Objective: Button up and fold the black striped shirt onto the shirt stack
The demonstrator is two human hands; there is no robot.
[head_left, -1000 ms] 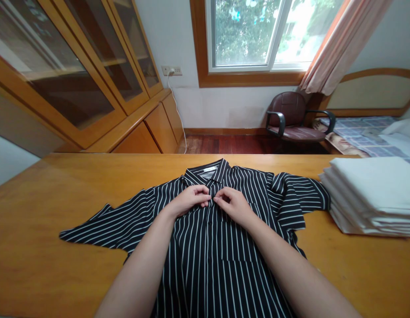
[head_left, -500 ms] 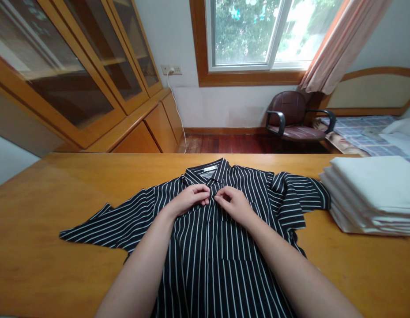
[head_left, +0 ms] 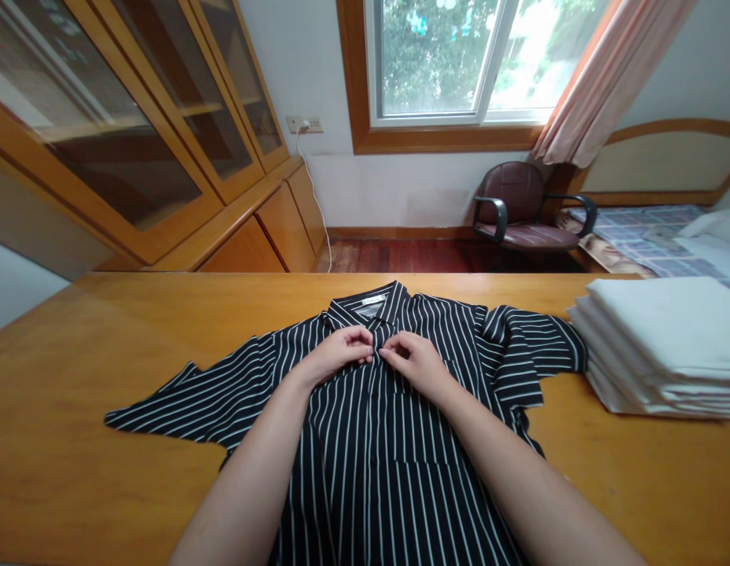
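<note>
A black shirt with white stripes (head_left: 365, 440) lies front up on the wooden table, collar at the far side and short sleeves spread to both sides. Just below the collar, my left hand (head_left: 344, 350) pinches the front placket with curled fingers. My right hand (head_left: 417, 363) is closed on the placket's other side, thumb and forefinger together. The fingertips of both hands almost meet at the front opening. Any button between them is too small to make out. A chest pocket sits under and below my right hand.
A stack of folded white cloth (head_left: 665, 346) stands on the table (head_left: 58, 487) at the right, touching the shirt's sleeve. Beyond the table are a glass-door cabinet (head_left: 223, 189), a maroon armchair (head_left: 511, 204) and a bed (head_left: 647, 232).
Both hands stay at the placket with only slight finger movement. The shirt lies as before.
</note>
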